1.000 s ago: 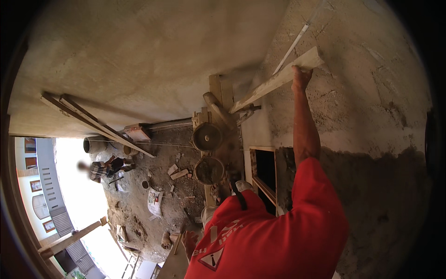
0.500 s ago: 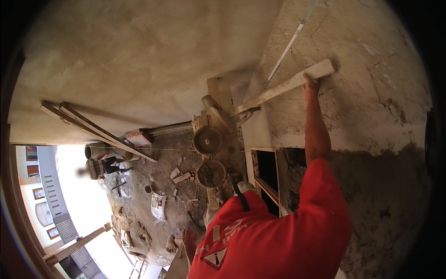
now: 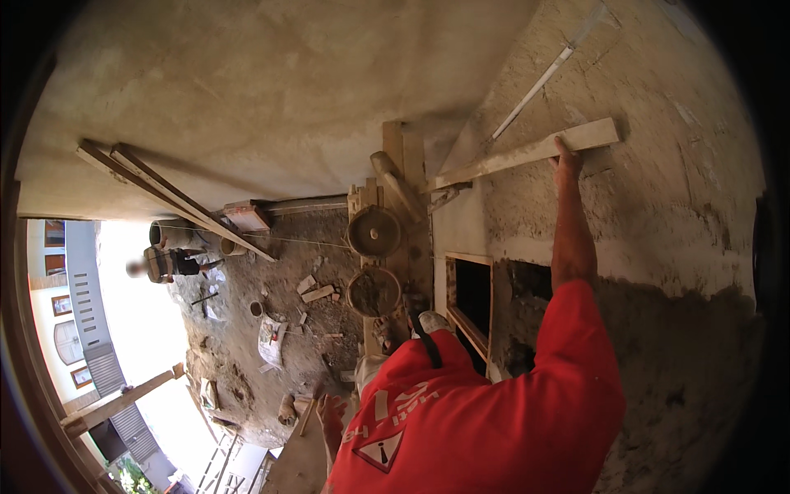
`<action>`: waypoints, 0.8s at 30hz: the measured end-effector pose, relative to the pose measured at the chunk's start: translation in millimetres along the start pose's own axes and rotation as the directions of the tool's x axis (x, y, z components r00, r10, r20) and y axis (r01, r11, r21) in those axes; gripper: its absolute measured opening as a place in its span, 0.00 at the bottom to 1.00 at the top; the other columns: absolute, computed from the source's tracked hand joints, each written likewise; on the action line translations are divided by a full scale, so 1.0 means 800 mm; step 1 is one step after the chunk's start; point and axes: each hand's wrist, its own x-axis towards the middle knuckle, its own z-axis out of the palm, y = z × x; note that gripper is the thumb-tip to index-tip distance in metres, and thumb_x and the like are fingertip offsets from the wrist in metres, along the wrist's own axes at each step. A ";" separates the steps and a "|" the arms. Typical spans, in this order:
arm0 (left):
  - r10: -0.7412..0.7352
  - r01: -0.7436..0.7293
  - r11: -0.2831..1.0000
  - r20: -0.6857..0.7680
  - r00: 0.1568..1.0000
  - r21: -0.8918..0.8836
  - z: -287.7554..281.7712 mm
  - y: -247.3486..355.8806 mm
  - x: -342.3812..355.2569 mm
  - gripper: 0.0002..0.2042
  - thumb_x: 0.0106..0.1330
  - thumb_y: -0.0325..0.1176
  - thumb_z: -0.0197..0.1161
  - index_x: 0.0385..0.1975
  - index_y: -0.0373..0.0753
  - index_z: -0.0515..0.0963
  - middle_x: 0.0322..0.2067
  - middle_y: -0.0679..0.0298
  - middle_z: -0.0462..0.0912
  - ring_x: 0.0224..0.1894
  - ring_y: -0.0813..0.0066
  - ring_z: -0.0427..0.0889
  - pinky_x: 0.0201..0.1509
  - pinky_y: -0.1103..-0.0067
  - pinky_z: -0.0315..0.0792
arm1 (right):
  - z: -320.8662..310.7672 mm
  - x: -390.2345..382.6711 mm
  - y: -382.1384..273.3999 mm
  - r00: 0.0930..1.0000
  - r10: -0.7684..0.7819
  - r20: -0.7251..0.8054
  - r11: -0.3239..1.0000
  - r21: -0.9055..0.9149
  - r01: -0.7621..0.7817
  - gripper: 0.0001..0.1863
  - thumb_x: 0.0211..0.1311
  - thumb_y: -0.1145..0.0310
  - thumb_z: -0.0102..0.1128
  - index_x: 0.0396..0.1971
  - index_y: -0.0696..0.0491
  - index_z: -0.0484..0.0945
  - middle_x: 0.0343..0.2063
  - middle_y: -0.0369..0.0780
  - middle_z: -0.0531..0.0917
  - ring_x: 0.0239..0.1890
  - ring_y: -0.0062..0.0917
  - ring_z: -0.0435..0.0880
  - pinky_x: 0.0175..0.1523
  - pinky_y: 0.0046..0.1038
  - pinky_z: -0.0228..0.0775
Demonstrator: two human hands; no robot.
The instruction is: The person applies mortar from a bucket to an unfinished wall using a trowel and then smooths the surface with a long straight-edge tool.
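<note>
My right hand [image 3: 566, 161] is raised and gripping a long pale wooden board [image 3: 527, 155] by its lower edge. The board lies aslant against the rough plastered wall [image 3: 658, 189], its far end near a timber post. My left hand [image 3: 332, 412] is low by my side, small and partly hidden by my red shirt [image 3: 485, 403]. Its fingers look loosely apart, and I can make out nothing held in it. Below me, two round tubs [image 3: 374, 232] stand on planks; the nearer tub [image 3: 374, 291] has greyish mortar in it.
A white pipe [image 3: 533, 92] runs along the wall above the board. A framed dark opening [image 3: 471, 305] is beside me. Two long timbers [image 3: 177, 202] lean on the left wall. Rubble and a white sack [image 3: 271, 340] lie on the ground; a person [image 3: 173, 262] stands farther off.
The whole view has shifted slightly. My right hand stays on the board, which appears farther right in the picture. The other person has shifted posture.
</note>
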 end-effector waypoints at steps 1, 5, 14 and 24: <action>0.003 -0.003 1.000 -0.009 1.000 -0.012 -0.004 -0.002 -0.003 0.18 0.65 0.44 0.55 0.50 0.41 0.68 0.38 0.58 0.78 0.25 0.67 0.81 0.23 0.80 0.68 | 0.001 -0.001 0.000 1.000 -0.013 0.007 1.000 0.004 0.013 0.34 0.51 0.64 0.70 0.56 0.57 0.64 0.54 0.45 0.69 0.57 0.38 0.69 0.63 0.47 0.61; 0.027 -0.028 0.999 -0.013 1.000 -0.019 -0.006 0.000 -0.010 0.18 0.65 0.44 0.55 0.50 0.41 0.68 0.38 0.58 0.78 0.25 0.67 0.81 0.23 0.81 0.68 | -0.003 -0.016 -0.001 0.999 -0.045 -0.017 0.999 0.004 0.045 0.31 0.52 0.66 0.69 0.54 0.59 0.66 0.53 0.46 0.71 0.57 0.38 0.70 0.63 0.47 0.63; 0.113 -0.111 0.990 -0.026 0.993 0.083 0.001 0.044 -0.038 0.19 0.64 0.45 0.56 0.49 0.41 0.69 0.37 0.60 0.78 0.24 0.70 0.81 0.22 0.83 0.67 | 0.007 -0.030 -0.010 0.999 -0.043 -0.031 0.998 0.048 0.044 0.32 0.53 0.68 0.68 0.57 0.58 0.65 0.55 0.45 0.69 0.58 0.40 0.69 0.62 0.48 0.64; 0.101 -0.097 0.992 -0.033 0.994 0.085 0.007 0.050 -0.044 0.19 0.65 0.45 0.56 0.51 0.43 0.69 0.38 0.60 0.79 0.25 0.68 0.82 0.23 0.82 0.68 | 0.014 -0.010 -0.012 0.999 -0.053 0.004 0.999 -0.012 0.053 0.31 0.53 0.66 0.68 0.55 0.60 0.67 0.53 0.46 0.71 0.56 0.39 0.71 0.60 0.44 0.68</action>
